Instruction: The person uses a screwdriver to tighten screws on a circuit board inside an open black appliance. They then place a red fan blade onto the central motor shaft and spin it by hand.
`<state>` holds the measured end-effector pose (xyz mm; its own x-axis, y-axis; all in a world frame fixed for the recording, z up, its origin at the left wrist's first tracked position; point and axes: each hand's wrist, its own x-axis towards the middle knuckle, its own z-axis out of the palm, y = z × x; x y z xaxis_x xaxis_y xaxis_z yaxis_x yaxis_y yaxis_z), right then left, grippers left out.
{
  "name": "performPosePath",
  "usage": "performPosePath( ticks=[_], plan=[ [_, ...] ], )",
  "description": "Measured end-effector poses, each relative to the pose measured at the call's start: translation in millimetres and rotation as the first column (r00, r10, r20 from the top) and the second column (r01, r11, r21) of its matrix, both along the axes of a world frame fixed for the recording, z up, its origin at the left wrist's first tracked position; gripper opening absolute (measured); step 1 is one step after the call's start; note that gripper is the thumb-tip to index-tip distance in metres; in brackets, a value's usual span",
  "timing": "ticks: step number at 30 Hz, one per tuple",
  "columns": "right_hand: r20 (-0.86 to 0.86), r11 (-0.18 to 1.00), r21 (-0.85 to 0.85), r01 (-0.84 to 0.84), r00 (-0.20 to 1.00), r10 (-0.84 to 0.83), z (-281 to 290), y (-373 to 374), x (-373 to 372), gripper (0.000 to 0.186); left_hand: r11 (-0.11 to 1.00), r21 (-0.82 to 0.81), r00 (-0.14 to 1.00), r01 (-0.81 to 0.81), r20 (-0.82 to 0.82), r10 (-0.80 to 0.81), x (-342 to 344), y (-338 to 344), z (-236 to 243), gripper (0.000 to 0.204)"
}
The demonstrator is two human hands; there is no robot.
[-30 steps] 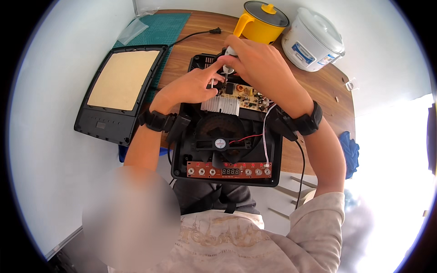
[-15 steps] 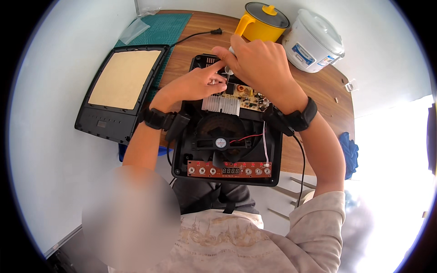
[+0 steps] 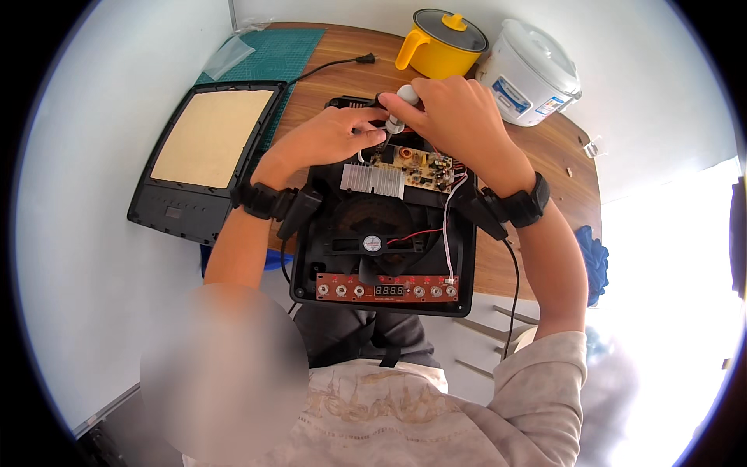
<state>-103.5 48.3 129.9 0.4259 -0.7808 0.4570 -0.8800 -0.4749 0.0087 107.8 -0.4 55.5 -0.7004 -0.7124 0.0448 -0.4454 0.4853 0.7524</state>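
Observation:
My right hand (image 3: 459, 117) grips a white-handled screwdriver (image 3: 407, 96), which angles down into the open black appliance housing (image 3: 307, 265). My left hand (image 3: 334, 136) is closed beside the screwdriver's lower part, its fingertips over the upper left of a circuit board (image 3: 424, 170); what they hold is hidden. Below them sit a silver heat sink (image 3: 369, 179), a black fan (image 3: 373, 245) and a red control board (image 3: 408, 289) with round buttons and a display. White and red wires (image 3: 445, 233) cross the housing.
The detached top panel (image 3: 206, 136) lies at left on a green mat (image 3: 288, 50). A power plug (image 3: 366, 58), yellow pot (image 3: 443, 50) and white rice cooker (image 3: 527, 74) stand or lie on the wooden table (image 3: 568, 187). A blue cloth (image 3: 591, 265) is at the right.
My right hand has shifted slightly down and to the right, showing more of the white handle top. My left hand has moved a little left; the housing has shifted slightly left.

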Motion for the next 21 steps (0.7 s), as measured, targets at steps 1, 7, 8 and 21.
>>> performPosePath(
  ticks=[1,7,8,21],
  plan=[
    [0.006,1.0,-0.015,0.002,1.0,-0.001,0,-1,1,0.05,1.0,-0.003,1.0,-0.008,0.017,0.008,0,2,3,0.05],
    [0.117,0.998,0.048,0.04,0.992,-0.045,-2,7,-1,0.044,0.999,0.003,0.999,-0.038,0.014,0.038,-2,3,0,0.047],
    [0.149,0.998,0.049,0.043,0.988,-0.05,-5,10,-1,0.042,0.999,0.005,0.999,-0.043,-0.003,0.043,-1,3,-2,0.046],
    [0.263,0.996,-0.054,-0.077,0.961,0.089,-18,32,-10,0.02,0.998,-0.062,0.999,0.001,-0.052,-0.004,-3,-1,-17,0.037]
  ],
)
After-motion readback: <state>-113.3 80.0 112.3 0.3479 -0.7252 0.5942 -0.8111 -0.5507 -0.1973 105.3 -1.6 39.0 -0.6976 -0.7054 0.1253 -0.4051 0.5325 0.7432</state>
